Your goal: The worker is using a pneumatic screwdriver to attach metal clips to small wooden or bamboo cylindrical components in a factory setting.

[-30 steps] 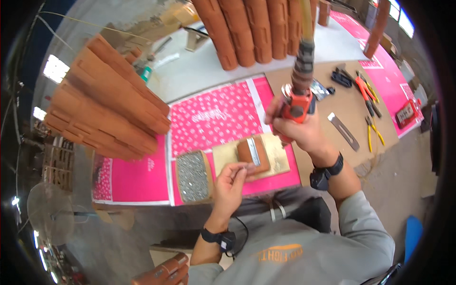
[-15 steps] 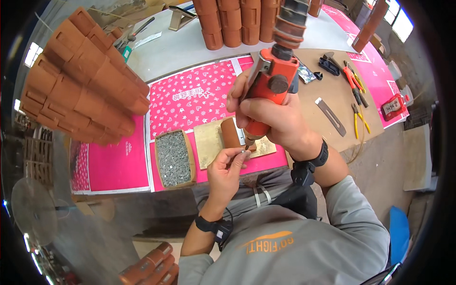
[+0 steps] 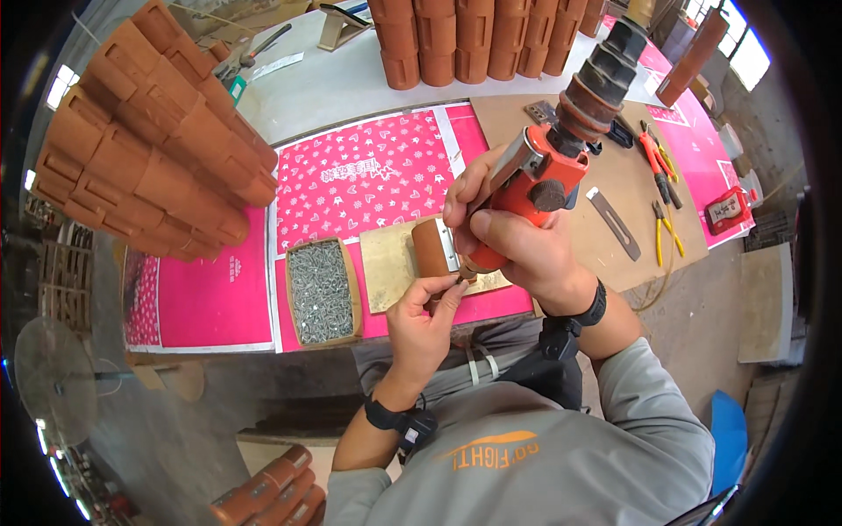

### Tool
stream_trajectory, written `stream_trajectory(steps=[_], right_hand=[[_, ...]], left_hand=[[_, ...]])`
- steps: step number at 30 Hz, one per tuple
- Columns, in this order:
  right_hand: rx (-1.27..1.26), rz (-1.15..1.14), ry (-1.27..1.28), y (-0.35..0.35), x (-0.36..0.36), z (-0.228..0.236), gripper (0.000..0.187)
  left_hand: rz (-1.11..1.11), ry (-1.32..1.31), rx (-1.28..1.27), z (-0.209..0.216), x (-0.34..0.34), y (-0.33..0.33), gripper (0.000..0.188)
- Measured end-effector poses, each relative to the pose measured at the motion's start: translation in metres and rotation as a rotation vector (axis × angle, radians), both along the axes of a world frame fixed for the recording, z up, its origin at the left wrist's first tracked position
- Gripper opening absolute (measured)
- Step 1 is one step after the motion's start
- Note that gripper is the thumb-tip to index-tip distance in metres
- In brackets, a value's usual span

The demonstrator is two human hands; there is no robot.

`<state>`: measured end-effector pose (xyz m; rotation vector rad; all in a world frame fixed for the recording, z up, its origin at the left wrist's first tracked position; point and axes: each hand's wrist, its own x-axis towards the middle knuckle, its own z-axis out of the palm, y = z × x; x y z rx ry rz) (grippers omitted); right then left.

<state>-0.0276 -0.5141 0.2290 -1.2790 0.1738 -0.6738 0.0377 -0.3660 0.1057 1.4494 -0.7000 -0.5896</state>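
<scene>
My right hand (image 3: pixel 537 254) is wrapped round a red power screwdriver (image 3: pixel 517 186), held tilted with its bit pointing down toward my left hand. Thumb and fingers of my left hand (image 3: pixel 419 326) are pinched at the bit's tip, on what looks like a small screw, mostly hidden by the fingertips. Just beyond them a short brown cylinder (image 3: pixel 429 248) with a white metal strip (image 3: pixel 447 243) lies on a wooden board (image 3: pixel 386 273). To the left of the board stands an open box (image 3: pixel 355 294) full of loose silver screws (image 3: pixel 321 289).
Tall stacks of brown cylinders (image 3: pixel 158 140) rise at the left, with more (image 3: pixel 474 44) at the back. On the right, a brown sheet (image 3: pixel 605 254) carries a slotted metal strip (image 3: pixel 614 223), yellow-handled pliers (image 3: pixel 660 235) and red-handled cutters (image 3: pixel 654 158). A red container (image 3: pixel 728 209) stands farther right.
The screwdriver's upper end has tilted to the right, and my right hand has shifted slightly right with it. My left hand has moved a little right, its fingertips still at the bit.
</scene>
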Motion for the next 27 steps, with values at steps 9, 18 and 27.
stream_trajectory(steps=[9, 18, 27], right_hand=[[-0.001, -0.104, -0.132, -0.003, 0.009, -0.015, 0.017], [0.022, -0.16, -0.116, -0.022, 0.024, -0.045, 0.02], [0.006, -0.109, -0.102, -0.021, 0.023, -0.044, 0.02]], left_hand=[[0.168, -0.523, 0.021, 0.002, 0.012, -0.02, 0.015], [0.158, -0.553, 0.12, -0.009, 0.027, -0.038, 0.013], [0.12, -0.476, 0.161, 0.0, 0.027, -0.037, 0.013]])
